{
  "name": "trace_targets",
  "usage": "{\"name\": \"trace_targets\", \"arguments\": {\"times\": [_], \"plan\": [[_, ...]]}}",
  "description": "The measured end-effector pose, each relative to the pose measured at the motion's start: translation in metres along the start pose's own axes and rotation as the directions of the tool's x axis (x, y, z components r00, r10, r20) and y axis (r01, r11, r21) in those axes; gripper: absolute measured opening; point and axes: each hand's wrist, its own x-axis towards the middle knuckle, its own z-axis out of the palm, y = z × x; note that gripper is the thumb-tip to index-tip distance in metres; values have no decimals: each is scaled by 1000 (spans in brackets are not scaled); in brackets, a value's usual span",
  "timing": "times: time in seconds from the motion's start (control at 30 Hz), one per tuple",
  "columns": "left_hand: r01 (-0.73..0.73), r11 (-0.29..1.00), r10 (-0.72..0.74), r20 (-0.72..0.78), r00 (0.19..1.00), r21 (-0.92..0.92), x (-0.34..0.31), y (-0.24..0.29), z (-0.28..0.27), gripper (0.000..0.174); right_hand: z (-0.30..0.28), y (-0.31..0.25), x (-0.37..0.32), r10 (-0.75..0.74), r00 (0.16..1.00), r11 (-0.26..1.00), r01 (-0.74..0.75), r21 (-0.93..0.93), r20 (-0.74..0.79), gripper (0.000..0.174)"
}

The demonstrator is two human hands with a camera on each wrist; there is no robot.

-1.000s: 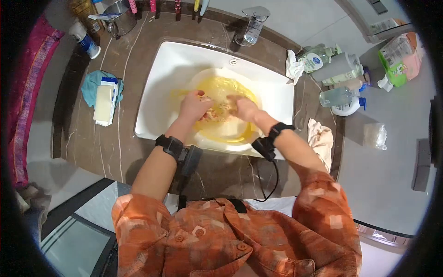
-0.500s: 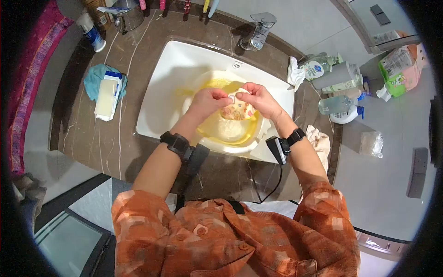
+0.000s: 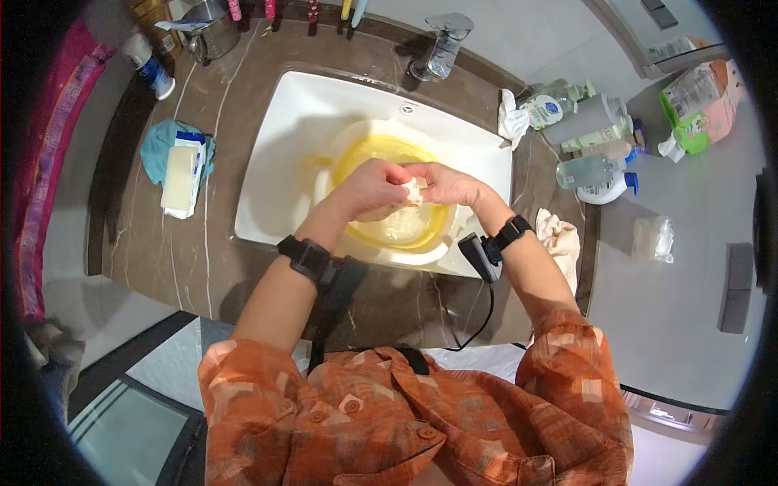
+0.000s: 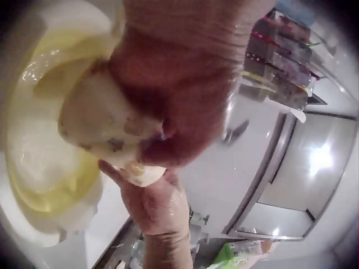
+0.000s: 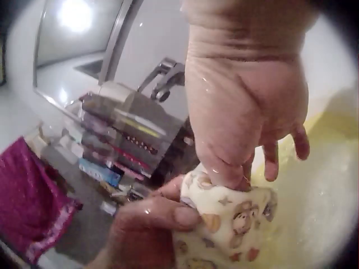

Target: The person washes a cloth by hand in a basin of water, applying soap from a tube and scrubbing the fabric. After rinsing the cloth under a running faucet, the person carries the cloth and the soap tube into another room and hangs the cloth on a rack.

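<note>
Both hands hold a cream cloth (image 5: 233, 224) printed with small cartoon figures and stars, over a basin (image 3: 381, 128) of water with a yellow inner band. In the head view my left hand (image 3: 366, 191) pinches the cloth from the left, and most of the cloth is hidden behind the fingers. The right hand (image 3: 450, 186) grips its other side, fingertips close to the left ones. In the left wrist view the cloth (image 4: 95, 120) hangs as a rounded, wet-looking fold below the left hand. In the right wrist view, some right fingers (image 5: 270, 162) extend past the cloth's edge.
The basin stands in a white sink (image 3: 279, 154) under a faucet (image 3: 442, 49). On the left of the counter a bar of soap (image 3: 180, 178) lies by a teal cloth (image 3: 154, 150). Several bottles (image 3: 587, 172) and a beige cloth (image 3: 557, 235) are on the right.
Both hands were down in the basin at first, then lifted the printed cloth, its print showing between them. Now the hands are closer together and the cloth is bunched.
</note>
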Motion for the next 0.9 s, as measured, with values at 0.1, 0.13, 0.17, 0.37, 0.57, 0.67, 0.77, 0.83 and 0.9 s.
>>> {"name": "trace_targets", "arguments": {"times": [0.1,0.13,0.17,0.37,0.57,0.67,0.77,0.83,0.9], "plan": [[62,937,-17,-133,991,343,-15,14,-9,24,-4,9,-9,25,995,991,-12,130,-97,32],[64,938,-18,-138,990,341,-18,16,-13,24,-6,11,-12,61,983,953,-6,303,-173,26],[158,877,-76,-194,978,453,-20,18,-16,29,-6,14,-17,132,965,883,-11,470,-227,18],[134,980,-50,-476,878,144,-8,-24,-22,30,13,13,-21,284,898,606,103,788,-336,22],[-201,773,-223,-554,802,-602,13,-34,1,17,40,18,31,339,767,757,123,642,-546,20],[-222,618,-325,-502,802,-754,14,-38,8,17,63,-34,36,223,736,933,29,359,-639,18],[-268,405,-300,-404,864,-874,13,-56,17,23,81,-55,41,-24,713,999,-8,-42,-701,25],[-254,339,-400,-383,832,-906,6,-32,27,21,81,-53,43,-140,689,983,8,-185,-711,28],[-141,470,-506,-397,766,-871,5,-19,32,21,72,-37,51,-140,710,956,-85,-282,-690,29]]}}
